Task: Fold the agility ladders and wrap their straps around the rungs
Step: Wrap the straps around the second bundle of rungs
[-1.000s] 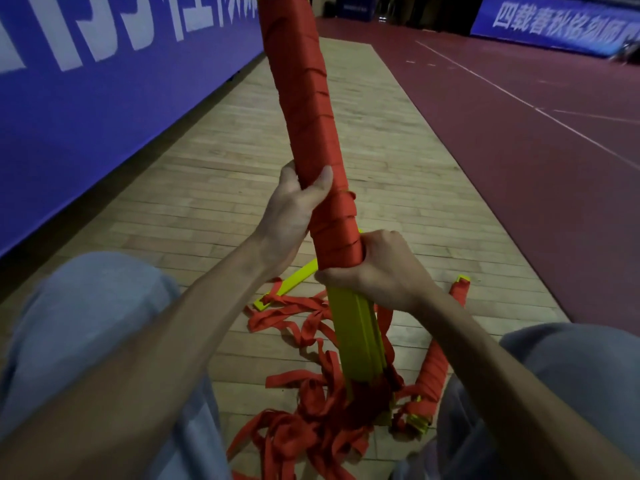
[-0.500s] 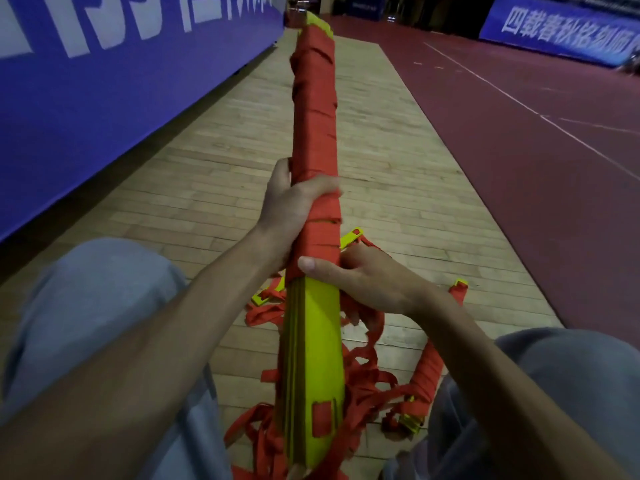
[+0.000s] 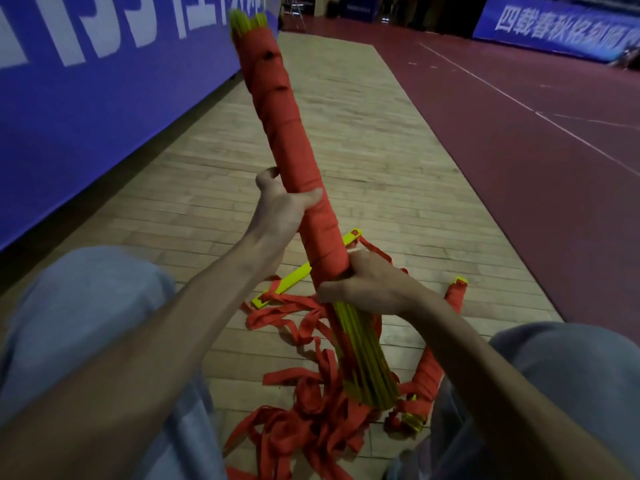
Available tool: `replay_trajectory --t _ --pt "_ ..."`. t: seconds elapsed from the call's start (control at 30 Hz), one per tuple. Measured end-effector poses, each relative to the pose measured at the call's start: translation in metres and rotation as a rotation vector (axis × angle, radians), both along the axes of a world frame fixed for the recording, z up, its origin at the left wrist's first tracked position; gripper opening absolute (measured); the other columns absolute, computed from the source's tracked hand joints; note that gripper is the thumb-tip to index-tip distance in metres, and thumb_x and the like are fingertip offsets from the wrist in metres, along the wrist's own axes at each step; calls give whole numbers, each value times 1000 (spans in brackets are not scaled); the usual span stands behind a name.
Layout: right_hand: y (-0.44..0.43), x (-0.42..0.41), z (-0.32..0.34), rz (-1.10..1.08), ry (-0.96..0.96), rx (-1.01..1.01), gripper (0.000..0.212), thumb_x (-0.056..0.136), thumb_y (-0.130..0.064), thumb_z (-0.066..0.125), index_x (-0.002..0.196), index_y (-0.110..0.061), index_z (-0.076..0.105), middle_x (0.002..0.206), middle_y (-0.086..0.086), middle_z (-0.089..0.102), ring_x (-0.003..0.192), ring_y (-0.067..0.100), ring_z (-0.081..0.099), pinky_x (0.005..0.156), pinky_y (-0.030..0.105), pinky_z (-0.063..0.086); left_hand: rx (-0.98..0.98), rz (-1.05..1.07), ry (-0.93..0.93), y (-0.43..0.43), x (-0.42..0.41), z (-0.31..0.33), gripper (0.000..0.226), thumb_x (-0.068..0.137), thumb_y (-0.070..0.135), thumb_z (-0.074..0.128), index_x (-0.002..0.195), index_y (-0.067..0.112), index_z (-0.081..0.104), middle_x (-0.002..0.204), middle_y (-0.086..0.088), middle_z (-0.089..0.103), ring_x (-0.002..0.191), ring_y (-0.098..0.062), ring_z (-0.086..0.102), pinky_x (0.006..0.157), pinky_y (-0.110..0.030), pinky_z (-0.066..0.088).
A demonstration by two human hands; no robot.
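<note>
Blue banner [image 3: 86, 116]: it stands at my far left, along the wooden floor [image 3: 363, 150].
Left hand [image 3: 280, 216]: closed around the wrapped part of the rung bundle [image 3: 287, 133], with the thumb across the top. It holds the bundle tilted up and away from me.
Rung bundle: it is in the air between my knees. The upper part is covered by turns of red strap and the lower part is bare yellow.
Loose strap [image 3: 304, 417]: a tangled heap on the floor under the bundle, with one single rung [image 3: 287, 284] lying flat near it.
Right hand [image 3: 367, 289]: closed around the bundle just where the wrap ends. Whether it also pinches the strap, I cannot tell.
Second ladder [image 3: 429, 368]: wrapped, on the floor beside my right knee.
Risk, tangle: I think the heap can knot when I pull more strap, and the turns then become uneven.
Risk, slack: if my right hand loosens, the last turns may slide down and open.
Risk, rungs: the bare ends spread a little and could slip out of line.
</note>
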State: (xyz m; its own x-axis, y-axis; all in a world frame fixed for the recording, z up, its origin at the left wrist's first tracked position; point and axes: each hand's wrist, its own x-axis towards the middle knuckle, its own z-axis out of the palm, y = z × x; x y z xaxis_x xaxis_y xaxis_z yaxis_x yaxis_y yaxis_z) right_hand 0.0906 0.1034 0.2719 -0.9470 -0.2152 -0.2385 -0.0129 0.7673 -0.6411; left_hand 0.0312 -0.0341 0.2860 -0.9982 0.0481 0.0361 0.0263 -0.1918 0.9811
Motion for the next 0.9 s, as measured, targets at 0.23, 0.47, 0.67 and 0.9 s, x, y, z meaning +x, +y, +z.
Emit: replay_trajectory --t 0.23,0.47,0.67,0.9 --pt "2 5 18 64 -148 -543 45 65 -27 77 94 5 65 91 35 63 81 51 61 77 47 45 303 -238 -87 -3 13 20 26 72 26 76 87 11 63 68 -3 63 61 -17 62 62 -29 55" --pt "7 7 26 139 -61 -329 39 76 -43 74 94 -9 71 88 11 75 78 28 72 78 43 58 519 -400 -159 0 11 15 28 85 11 63 110 8 52 100 -10 71 90 -30 73 73 -38 60" --pt "1 5 23 110 5 -121 39 82 -53 70 76 -14 69 56 -4 61 47 11 55 50 25 44 221 -135 -89 4 11 11 44 79 1 74 114 9 48 80 -12 61 56 -24 60 56 -38 55" --pt "-8 4 9 59 147 71 43 79 -64 66 75 -21 63 64 -2 64 58 13 61 56 31 46 -138 101 141 7 2 1 52 74 18 83 109 21 44 87 4 61 77 -23 67 70 -40 59"
